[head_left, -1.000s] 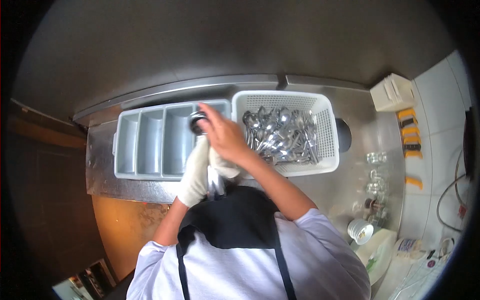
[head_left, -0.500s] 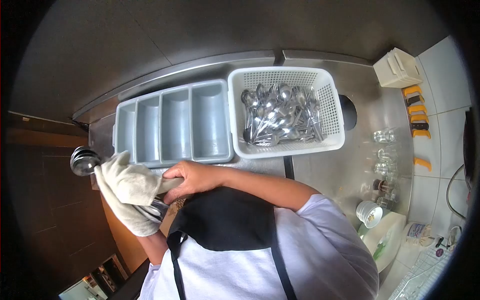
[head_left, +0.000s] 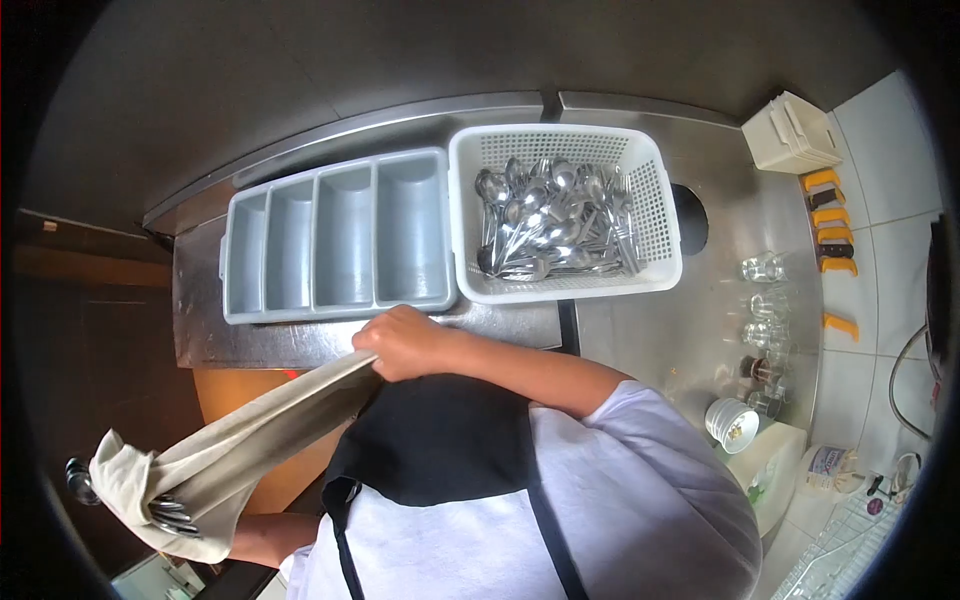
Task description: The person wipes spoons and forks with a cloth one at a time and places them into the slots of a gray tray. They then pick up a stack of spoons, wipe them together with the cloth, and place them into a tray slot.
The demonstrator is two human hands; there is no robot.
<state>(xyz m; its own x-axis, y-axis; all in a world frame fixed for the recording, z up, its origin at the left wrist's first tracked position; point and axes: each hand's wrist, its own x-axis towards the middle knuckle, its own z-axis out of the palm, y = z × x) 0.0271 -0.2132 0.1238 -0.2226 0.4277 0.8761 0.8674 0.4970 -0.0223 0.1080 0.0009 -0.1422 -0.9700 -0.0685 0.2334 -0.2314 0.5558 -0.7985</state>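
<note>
My right hand (head_left: pixel 400 343) is clenched around one end of the pale cloth (head_left: pixel 270 430), knuckles up, just in front of the near edge of the gray tray (head_left: pixel 345 240). I can't tell whether it touches the tray. From this fist the cloth runs stretched, down and to the left, to my left hand (head_left: pixel 150 490), which it covers. My fingers there are hidden, but through the cloth that hand grasps a bundle of cutlery (head_left: pixel 174 516): rounded spoon ends poke out on the far left side, and handles show in the folds on the side nearer me. This bundle is well apart from the tray, off to its left and closer to my body.

The tray, with its four side-by-side compartments, lies on the counter (head_left: pixel 500 322) beyond my right hand. Ahead and to the right of that hand, right beside the tray, the white basket (head_left: pixel 660 255) holds a jumbled heap of spoons and forks (head_left: pixel 555 225). Well to the right of my right hand stand a row of clear glasses (head_left: pixel 764 300) and, closer to me, a stack of white bowls (head_left: pixel 732 425).
</note>
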